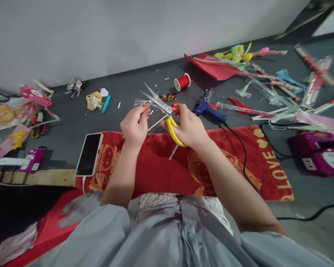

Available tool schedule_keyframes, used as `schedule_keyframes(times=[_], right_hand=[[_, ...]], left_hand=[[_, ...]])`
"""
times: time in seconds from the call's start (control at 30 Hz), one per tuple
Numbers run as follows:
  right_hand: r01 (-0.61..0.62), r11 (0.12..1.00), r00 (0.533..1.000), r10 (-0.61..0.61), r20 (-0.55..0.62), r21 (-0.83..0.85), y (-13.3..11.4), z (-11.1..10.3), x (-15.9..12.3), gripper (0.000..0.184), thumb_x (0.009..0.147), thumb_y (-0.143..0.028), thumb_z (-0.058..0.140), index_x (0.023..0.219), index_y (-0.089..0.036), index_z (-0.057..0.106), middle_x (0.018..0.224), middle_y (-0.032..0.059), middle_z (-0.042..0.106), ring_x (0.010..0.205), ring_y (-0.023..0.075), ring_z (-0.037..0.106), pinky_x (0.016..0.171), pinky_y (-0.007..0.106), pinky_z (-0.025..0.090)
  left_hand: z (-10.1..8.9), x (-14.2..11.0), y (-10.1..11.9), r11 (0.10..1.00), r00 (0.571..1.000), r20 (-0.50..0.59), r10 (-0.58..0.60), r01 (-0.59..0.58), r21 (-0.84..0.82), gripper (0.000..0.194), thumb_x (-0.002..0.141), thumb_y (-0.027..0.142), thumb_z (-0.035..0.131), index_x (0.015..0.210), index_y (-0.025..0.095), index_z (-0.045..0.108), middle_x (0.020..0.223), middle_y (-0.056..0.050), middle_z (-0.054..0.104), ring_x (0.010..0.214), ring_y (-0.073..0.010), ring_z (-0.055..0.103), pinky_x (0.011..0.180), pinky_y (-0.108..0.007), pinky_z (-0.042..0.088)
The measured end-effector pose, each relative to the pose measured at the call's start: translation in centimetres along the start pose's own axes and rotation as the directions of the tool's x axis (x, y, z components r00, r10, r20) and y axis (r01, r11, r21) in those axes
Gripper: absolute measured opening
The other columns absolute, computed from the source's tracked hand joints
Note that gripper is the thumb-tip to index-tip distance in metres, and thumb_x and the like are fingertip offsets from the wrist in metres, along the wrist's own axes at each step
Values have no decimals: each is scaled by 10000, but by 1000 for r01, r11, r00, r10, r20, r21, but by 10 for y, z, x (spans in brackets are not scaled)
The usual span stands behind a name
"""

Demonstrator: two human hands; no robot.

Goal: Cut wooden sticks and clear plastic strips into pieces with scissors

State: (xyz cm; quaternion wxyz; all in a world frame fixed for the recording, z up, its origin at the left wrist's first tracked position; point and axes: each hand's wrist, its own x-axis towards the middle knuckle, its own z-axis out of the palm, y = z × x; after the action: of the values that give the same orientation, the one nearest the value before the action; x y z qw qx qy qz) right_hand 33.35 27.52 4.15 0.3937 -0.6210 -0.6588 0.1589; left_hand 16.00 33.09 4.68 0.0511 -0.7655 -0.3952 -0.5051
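My right hand [193,128] grips scissors [171,129] with yellow and orange handles. Their metal blades are parted and point up and left, in front of my left hand [135,126]. The left fingers are pinched on a thin wooden stick [149,104], its tip at the blades; most of it is hidden by the fingers. Another thin pale stick [157,123] slants between my hands; I cannot tell whether it is held or lying there. Silvery-white fringe strands [141,102] show just behind the left hand. Small cut pieces are scattered around the blades.
A red towel [158,163] lies under my forearms, with a charging phone [89,155] on its left end. Beyond are a red thread spool [182,82] and a blue glue gun [210,107], its cord crossing the towel. Craft materials [278,89] crowd the right; a purple power strip [318,152] sits nearer.
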Motion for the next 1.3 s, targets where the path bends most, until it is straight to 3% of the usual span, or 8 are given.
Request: schedule_keyframes(times=[0.23, 0.53, 0.8, 1.1, 1.3], right_hand=[[28, 999, 999, -29, 17, 27, 3, -2, 1, 578, 787, -744, 436, 1009, -210, 443, 922, 128, 627, 882, 292, 604, 763, 432, 468], [121, 987, 993, -121, -4, 105, 6, -2, 2, 607, 778, -744, 459, 1053, -203, 432, 1036, 143, 609, 964, 282, 587, 845, 445, 460], [70, 995, 997, -71, 16, 78, 6, -2, 3, 630, 776, -755, 437, 1045, -186, 453, 1028, 167, 615, 963, 295, 588, 834, 442, 451], [19, 1000, 999, -19, 32, 24, 5, -3, 3, 578, 796, -756, 407, 947, -203, 483, 931, 129, 653, 824, 245, 606, 741, 377, 449], [-33, 997, 996, 39, 85, -74, 4, -5, 3, 531, 813, -712, 428, 886, -193, 513, 810, 93, 649, 680, 204, 583, 621, 320, 382]], left_hand=[[0, 0, 2, 990, 997, 28, -75, 78, -116, 293, 930, 441, 497, 898, 210, 673, 710, 2, 689, 643, -105, 656, 673, -244, 542], [0, 0, 4, 917, 958, 197, -207, 260, -302, 354, 928, 508, 472, 912, 208, 659, 623, 14, 615, 573, -94, 609, 638, -252, 546], [3, 0, 1, 900, 949, 220, -224, 288, -327, 357, 919, 523, 480, 916, 209, 649, 704, 0, 663, 570, -86, 610, 637, -245, 538], [-3, 5, 3, 929, 949, 247, -195, 259, -263, 321, 941, 448, 475, 911, 197, 674, 610, 21, 628, 592, -90, 605, 664, -225, 506], [-5, 7, 4, 950, 939, 290, -183, 245, -194, 333, 955, 416, 450, 907, 188, 688, 624, 9, 648, 585, -87, 579, 624, -213, 467]])
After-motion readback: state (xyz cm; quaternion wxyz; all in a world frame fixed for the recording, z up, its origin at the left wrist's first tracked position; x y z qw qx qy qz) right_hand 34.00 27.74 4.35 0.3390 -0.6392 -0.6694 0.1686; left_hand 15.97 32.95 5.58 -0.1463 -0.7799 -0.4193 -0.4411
